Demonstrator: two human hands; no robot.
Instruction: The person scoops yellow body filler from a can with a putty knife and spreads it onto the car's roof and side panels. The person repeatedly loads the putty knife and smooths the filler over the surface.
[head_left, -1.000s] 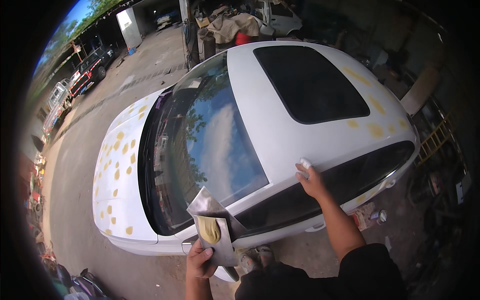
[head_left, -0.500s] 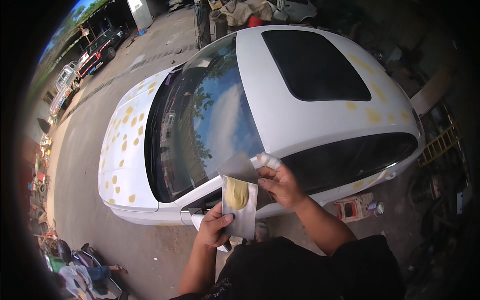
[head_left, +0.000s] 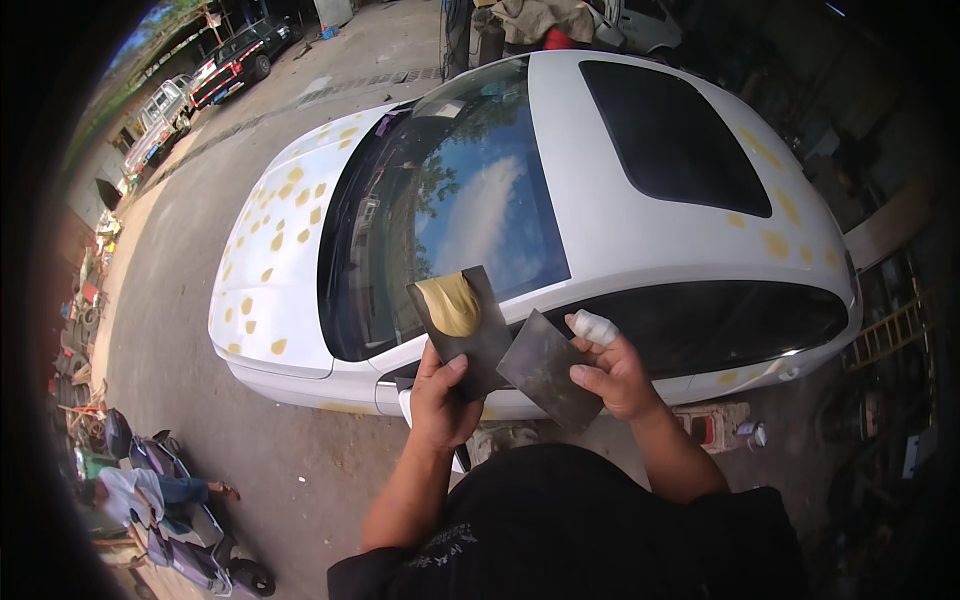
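My left hand (head_left: 443, 400) is closed on the lower part of a dark flat putty board (head_left: 482, 352), tilted to the left. A smooth lump of yellow body putty (head_left: 452, 304) covers its upper end. Between the thumb and fingers of my right hand (head_left: 618, 378), a dark, roughly square putty spreader (head_left: 548, 368) slants just right of the board. White wrapping (head_left: 595, 328) covers one right finger. Both tools are held above the side of a white car (head_left: 620, 235), whose hood (head_left: 262, 262) and rear roof carry several dull yellow patches.
Beside the car stand a red-and-beige block-like object (head_left: 712, 426) and a tin (head_left: 752, 435). A person (head_left: 140, 497) is by a purple scooter (head_left: 200, 562) at lower left. A yellow ladder (head_left: 888, 328) lies right; two trucks are parked far left.
The spreader has come away from the board's top edge and now slants to its right. My left hand has tilted the board leftward. The whole view has shifted, with the car appearing farther right.
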